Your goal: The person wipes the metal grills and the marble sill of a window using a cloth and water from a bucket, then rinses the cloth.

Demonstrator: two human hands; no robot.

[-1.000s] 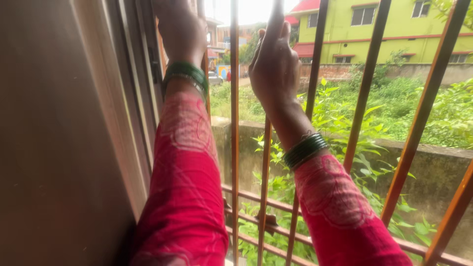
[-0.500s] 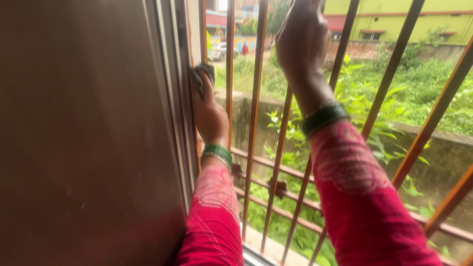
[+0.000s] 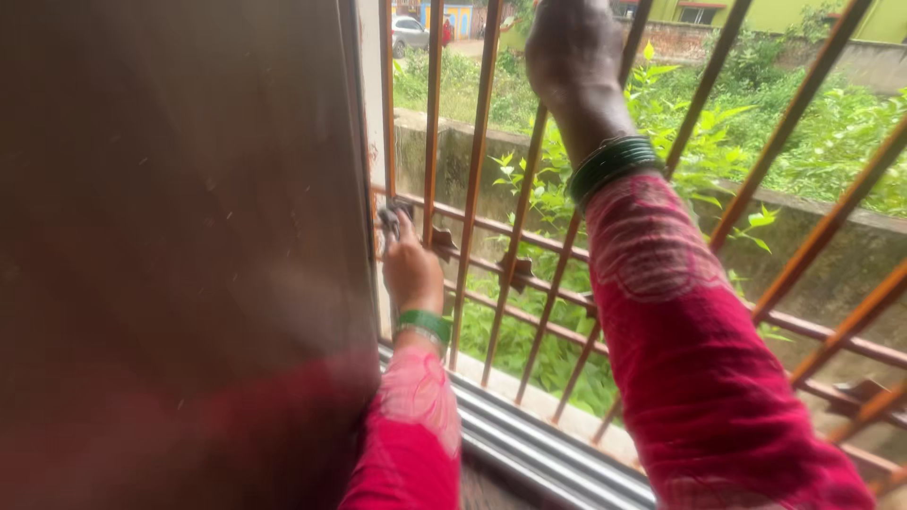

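My left hand (image 3: 410, 269) holds a small grey cloth (image 3: 390, 219) pressed against the leftmost rust-orange bar of the window grille (image 3: 433, 113), low down beside the edge of the brown sliding window pane (image 3: 189, 236). My right hand (image 3: 572, 57) is raised near the top of the view, its fingers curled around a grille bar (image 3: 529, 179). Both arms wear red patterned sleeves and green bangles at the wrists.
A ribbed metal window track (image 3: 539, 453) runs along the sill at the bottom. Horizontal grille bars (image 3: 529, 312) with small star ornaments cross low down. Outside are green plants (image 3: 803, 142), a grey boundary wall (image 3: 831, 255) and a parked car (image 3: 408, 33).
My left hand has slid down the leftmost bar with the cloth, from near the top to low by the crossbars. My right hand keeps its grip; the view has tilted down.
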